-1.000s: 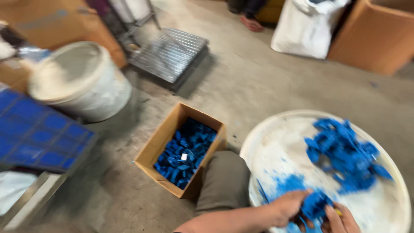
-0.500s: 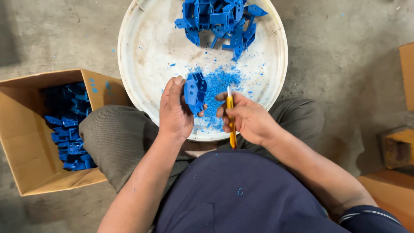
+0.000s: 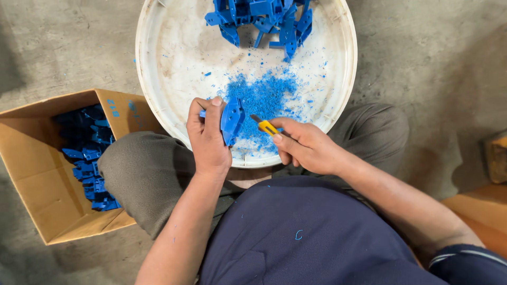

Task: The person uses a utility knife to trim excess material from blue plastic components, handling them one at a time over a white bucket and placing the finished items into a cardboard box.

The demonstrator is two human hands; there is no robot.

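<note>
My left hand (image 3: 207, 138) grips a blue plastic part (image 3: 232, 119) upright over the near rim of a round white tray (image 3: 163, 63). My right hand (image 3: 304, 146) holds a yellow utility knife (image 3: 265, 126), its tip against the part's right edge. Blue shavings (image 3: 264, 97) lie heaped on the tray just beyond the part. A pile of more blue plastic parts (image 3: 261, 18) sits at the tray's far side. I sit cross-legged with the tray against my knees.
An open cardboard box (image 3: 39, 174) with several blue parts (image 3: 87, 153) inside stands on the concrete floor by my left knee. Other cardboard boxes (image 3: 483, 206) stand at the right edge.
The view has swung from the room down onto my lap. Since half a second ago the knife has tilted from upright toward the part, and the hands sit slightly closer.
</note>
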